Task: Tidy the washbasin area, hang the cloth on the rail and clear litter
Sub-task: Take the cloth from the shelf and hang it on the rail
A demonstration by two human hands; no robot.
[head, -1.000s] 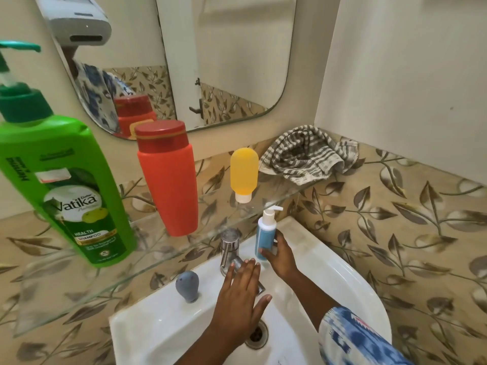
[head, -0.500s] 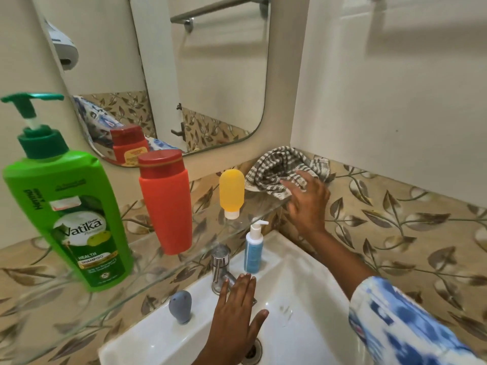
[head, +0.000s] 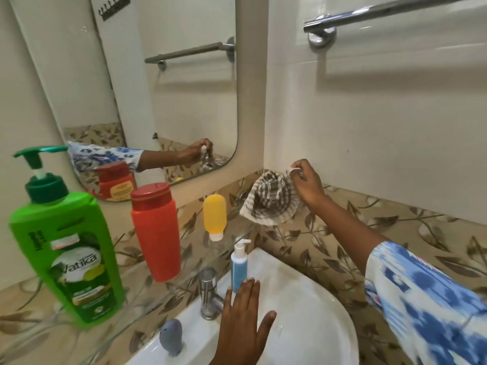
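A brown-and-white checked cloth (head: 270, 202) hangs bunched just above the right end of the glass shelf (head: 131, 301), in the wall corner. My right hand (head: 307, 184) pinches its upper corner and holds it up. A chrome rail (head: 390, 9) runs along the white wall high above, at the top right. My left hand (head: 243, 318) is spread flat over the white washbasin (head: 311, 306), fingers apart, holding nothing, just right of the chrome tap (head: 209, 295).
On the glass shelf stand a green shampoo pump bottle (head: 66, 246), a red bottle (head: 156, 233) and a small yellow tube (head: 214, 216). A blue pump bottle (head: 239, 264) and a grey object (head: 171, 337) sit on the basin edge. A mirror (head: 168, 88) hangs behind.
My right hand went from the blue pump bottle up to the cloth, gripped its corner and lifted it off the shelf. The view tilted upward, bringing the rail into sight. My left hand stayed over the basin.
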